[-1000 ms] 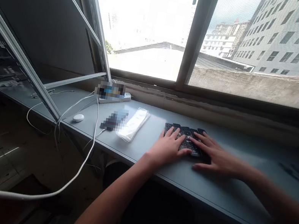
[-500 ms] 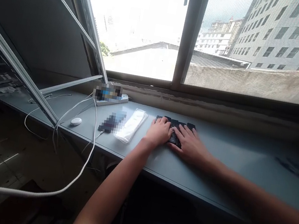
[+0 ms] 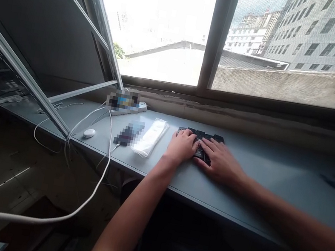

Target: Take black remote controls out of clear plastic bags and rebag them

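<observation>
Several black remote controls (image 3: 203, 139) lie side by side on the grey ledge (image 3: 269, 173) under the window. My left hand (image 3: 181, 146) rests on their left part with fingers curled over them. My right hand (image 3: 220, 161) lies flat on their right part, fingers stretched out toward the left. Most of the remotes are hidden under both hands.
Left of the hands lies a clear plastic packet (image 3: 151, 137), then a blurred dark item (image 3: 128, 133), a white round puck (image 3: 89, 133) and a power strip (image 3: 126, 105) with white cables (image 3: 101, 161) trailing off the ledge edge. A metal frame (image 3: 29, 79) slants at left.
The remotes and both hands sit further left on the ledge than a second ago, closer to the plastic packet. Both hands have drawn closer together over them.
</observation>
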Available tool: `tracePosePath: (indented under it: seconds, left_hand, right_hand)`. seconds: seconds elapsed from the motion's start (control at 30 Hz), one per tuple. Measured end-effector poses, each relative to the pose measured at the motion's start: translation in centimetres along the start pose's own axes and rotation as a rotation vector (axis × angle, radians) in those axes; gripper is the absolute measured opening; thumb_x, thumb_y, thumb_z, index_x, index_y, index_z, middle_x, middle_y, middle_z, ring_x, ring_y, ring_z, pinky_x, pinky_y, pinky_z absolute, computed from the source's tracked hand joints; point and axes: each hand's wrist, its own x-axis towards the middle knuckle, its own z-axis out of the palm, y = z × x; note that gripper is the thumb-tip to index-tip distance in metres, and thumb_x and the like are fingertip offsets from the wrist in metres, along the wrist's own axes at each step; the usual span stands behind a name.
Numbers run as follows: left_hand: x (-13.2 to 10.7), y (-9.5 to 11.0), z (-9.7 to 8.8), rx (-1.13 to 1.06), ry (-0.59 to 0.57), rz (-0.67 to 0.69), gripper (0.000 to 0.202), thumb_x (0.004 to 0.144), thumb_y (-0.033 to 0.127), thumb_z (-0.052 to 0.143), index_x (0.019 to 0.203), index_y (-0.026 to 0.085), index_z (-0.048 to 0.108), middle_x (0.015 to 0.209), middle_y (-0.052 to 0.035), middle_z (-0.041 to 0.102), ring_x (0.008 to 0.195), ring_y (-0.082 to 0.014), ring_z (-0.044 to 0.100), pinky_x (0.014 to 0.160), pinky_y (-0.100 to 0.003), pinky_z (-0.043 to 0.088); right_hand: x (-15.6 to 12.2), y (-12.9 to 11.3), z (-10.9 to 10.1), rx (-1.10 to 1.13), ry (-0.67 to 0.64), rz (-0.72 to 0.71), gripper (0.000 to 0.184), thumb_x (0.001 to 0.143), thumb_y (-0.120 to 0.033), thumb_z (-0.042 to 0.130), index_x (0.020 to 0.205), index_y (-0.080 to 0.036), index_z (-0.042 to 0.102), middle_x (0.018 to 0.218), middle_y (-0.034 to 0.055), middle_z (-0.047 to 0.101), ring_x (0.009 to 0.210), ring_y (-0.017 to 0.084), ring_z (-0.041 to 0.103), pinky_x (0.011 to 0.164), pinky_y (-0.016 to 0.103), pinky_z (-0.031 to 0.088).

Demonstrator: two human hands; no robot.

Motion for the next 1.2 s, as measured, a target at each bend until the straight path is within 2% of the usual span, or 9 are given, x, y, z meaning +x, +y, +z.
tracePosePath:
  seconds: [0.17, 0.4, 0.57, 0.67, 0.8, 0.9, 1.0, 1.1, 1.2]
  left_hand:
    - [0.2, -0.2, 0.1, -0.023, -0.008, -0.001, 0.039, 0.115, 0.041, 0.052, 0.14, 0.028, 0.078, 0.159, -0.0123, 0.066, 0.151, -0.0345, 0.056, 0.133, -0.054, 0.038]
    - [0.0, 0.0, -0.1, 0.021, -0.009, 0.025, 0.045, 0.115, 0.032, 0.045, 0.146, 0.022, 0.077, 0.168, -0.0145, 0.061, 0.157, -0.0344, 0.052, 0.136, -0.056, 0.035]
    - [-0.2, 0.1, 0.0, 0.058, 0.042, 0.056, 0.044, 0.117, 0.036, 0.044, 0.139, 0.025, 0.08, 0.161, -0.0103, 0.068, 0.151, -0.031, 0.059, 0.131, -0.049, 0.042]
    - [-0.2, 0.1, -0.1, 0.051, 0.044, 0.046, 0.043, 0.117, 0.037, 0.044, 0.132, 0.026, 0.082, 0.154, -0.0099, 0.072, 0.142, -0.0303, 0.065, 0.124, -0.046, 0.048]
    - [0.0, 0.2, -0.9, 0.023, 0.121, 0.016, 0.045, 0.118, 0.039, 0.041, 0.125, 0.025, 0.083, 0.143, -0.0108, 0.077, 0.137, -0.0307, 0.066, 0.126, -0.049, 0.045]
    - [0.1, -0.3, -1.8, 0.014, 0.266, -0.082, 0.048, 0.118, 0.041, 0.038, 0.127, 0.022, 0.082, 0.144, -0.0134, 0.077, 0.144, -0.032, 0.061, 0.135, -0.053, 0.033]
    - [0.0, -1.6, -2.3, 0.049, 0.328, -0.275, 0.051, 0.115, 0.043, 0.043, 0.145, 0.016, 0.074, 0.166, -0.02, 0.062, 0.163, -0.0381, 0.044, 0.141, -0.061, 0.02]
    - [-0.2, -3.2, -2.5, 0.078, 0.221, -0.536, 0.069, 0.112, 0.051, 0.043, 0.165, 0.01, 0.058, 0.18, -0.0257, 0.042, 0.173, -0.0441, 0.03, 0.141, -0.066, 0.016]
    - [-0.3, -4.4, -2.4, 0.103, 0.011, -0.708, 0.079, 0.111, 0.059, 0.041, 0.169, 0.008, 0.054, 0.183, -0.0287, 0.035, 0.174, -0.0481, 0.026, 0.139, -0.065, 0.019]
  right_hand:
    - [0.1, 0.0, -0.1, 0.011, -0.013, -0.017, 0.084, 0.11, -0.073, 0.049, 0.176, -0.019, 0.05, 0.181, 0.0174, 0.048, 0.168, 0.047, 0.041, 0.138, 0.068, 0.028]
    - [-0.1, -0.6, -0.6, -0.034, 0.016, 0.026, 0.086, 0.11, -0.072, 0.05, 0.173, -0.014, 0.054, 0.177, 0.0227, 0.051, 0.166, 0.048, 0.044, 0.137, 0.064, 0.034]
    - [-0.2, -0.8, -0.7, -0.116, 0.017, 0.046, 0.085, 0.111, -0.072, 0.047, 0.169, -0.01, 0.058, 0.173, 0.025, 0.056, 0.161, 0.049, 0.05, 0.132, 0.063, 0.042]
    - [-0.2, -0.8, -0.6, -0.138, 0.027, 0.041, 0.084, 0.111, -0.073, 0.047, 0.169, -0.012, 0.059, 0.17, 0.0238, 0.059, 0.159, 0.048, 0.054, 0.13, 0.062, 0.045]
    - [-0.2, -0.8, -0.6, -0.128, 0.037, 0.045, 0.083, 0.111, -0.073, 0.048, 0.169, -0.014, 0.06, 0.171, 0.0223, 0.059, 0.16, 0.047, 0.053, 0.131, 0.062, 0.044]
    - [-0.2, -0.8, -0.8, -0.119, 0.035, 0.038, 0.084, 0.112, -0.074, 0.045, 0.167, -0.013, 0.061, 0.171, 0.023, 0.059, 0.16, 0.048, 0.053, 0.131, 0.064, 0.043]
    - [-0.2, -0.9, -1.0, -0.086, 0.046, 0.031, 0.083, 0.112, -0.074, 0.045, 0.167, -0.015, 0.062, 0.17, 0.0223, 0.06, 0.159, 0.047, 0.054, 0.131, 0.064, 0.043]
    - [-0.2, -0.9, -1.1, -0.061, 0.054, 0.039, 0.08, 0.112, -0.073, 0.048, 0.167, -0.017, 0.063, 0.17, 0.0209, 0.061, 0.159, 0.046, 0.055, 0.132, 0.062, 0.043]
    - [-0.2, -0.8, -1.1, -0.06, 0.056, 0.039, 0.08, 0.111, -0.074, 0.048, 0.167, -0.017, 0.063, 0.17, 0.0203, 0.061, 0.158, 0.046, 0.055, 0.131, 0.062, 0.043]
